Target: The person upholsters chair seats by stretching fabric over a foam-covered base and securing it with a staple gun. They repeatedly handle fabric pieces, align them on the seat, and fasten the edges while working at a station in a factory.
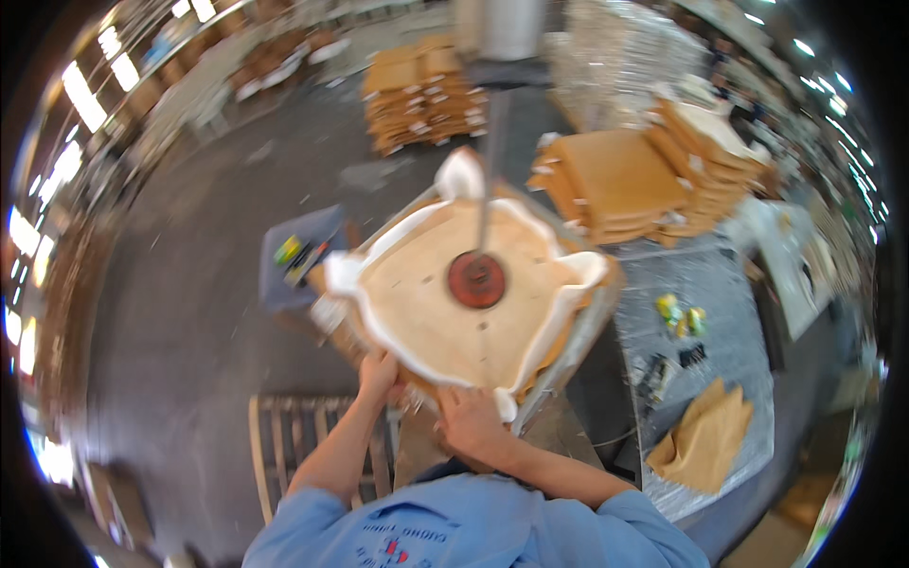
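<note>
In front of me a pale wooden seat panel (417,256) lies flat, ringed by a raised white padding rim (382,327) with lobes at its corners. Brown cover material (549,358) shows under its right side. A round red press disc (476,279) on a vertical rod (487,180) rests on the panel's middle. My left hand (380,376) is closed at the near left edge, its fingertips partly hidden. Beside the near corner, my right hand (471,417) has its fingers curled over the white rim. Motion blurs both hands slightly.
To the left, a blue-grey stool (294,256) carries small tools and a yellow-green roll. Stacked brown covers (615,180) stand at far right, more (417,95) behind. A plastic-wrapped table (720,350) on the right holds rolls, tools and brown pieces. A slatted frame (284,435) sits near left.
</note>
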A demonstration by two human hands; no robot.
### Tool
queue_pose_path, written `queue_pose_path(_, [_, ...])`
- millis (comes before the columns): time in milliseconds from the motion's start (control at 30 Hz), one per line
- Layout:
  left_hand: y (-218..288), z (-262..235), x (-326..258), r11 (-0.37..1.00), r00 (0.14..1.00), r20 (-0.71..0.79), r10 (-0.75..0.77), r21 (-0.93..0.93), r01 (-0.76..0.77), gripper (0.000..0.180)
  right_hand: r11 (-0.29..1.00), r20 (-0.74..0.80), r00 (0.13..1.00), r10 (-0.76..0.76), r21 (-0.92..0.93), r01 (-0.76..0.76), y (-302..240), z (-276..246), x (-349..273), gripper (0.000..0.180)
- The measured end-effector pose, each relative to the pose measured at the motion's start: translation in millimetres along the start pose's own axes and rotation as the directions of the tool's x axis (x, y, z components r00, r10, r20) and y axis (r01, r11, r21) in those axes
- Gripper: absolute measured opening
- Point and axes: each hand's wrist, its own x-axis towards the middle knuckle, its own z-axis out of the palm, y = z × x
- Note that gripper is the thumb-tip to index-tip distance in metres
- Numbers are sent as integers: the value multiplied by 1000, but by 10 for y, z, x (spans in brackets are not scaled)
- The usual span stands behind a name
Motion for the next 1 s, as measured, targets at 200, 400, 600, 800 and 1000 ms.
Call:
queue_pose_path(200, [-128, 201, -335, 987, 985, 165, -53, -139, 76, 29, 963, 155, 985, 76, -268, -32, 231, 128, 50, 36])
queue_pose_path(400, [-214, 223, -371, 861, 876, 347, -335, -266, 434, 36, 969, 26, 991, 134, -215, -126, 707, 171, -109, 21])
queue_pose_path(600, [-123, 27, -102, 871, 853, 427, -299, -243, 427, 50, 995, -8, 999, 49, -84, -49, 1085, 102, -201, 17])
queue_pose_path(800, [-37, 323, -136, 890, 819, 437, -371, -85, 448, 47, 997, 82, 997, -4, 79, -3, 1456, 4, -175, 16])
queue_pose_path(1000, [-85, 165, -190, 893, 825, 391, -409, -14, 449, 44, 999, 98, 995, -3, -45, 7, 1594, -69, -291, 15])
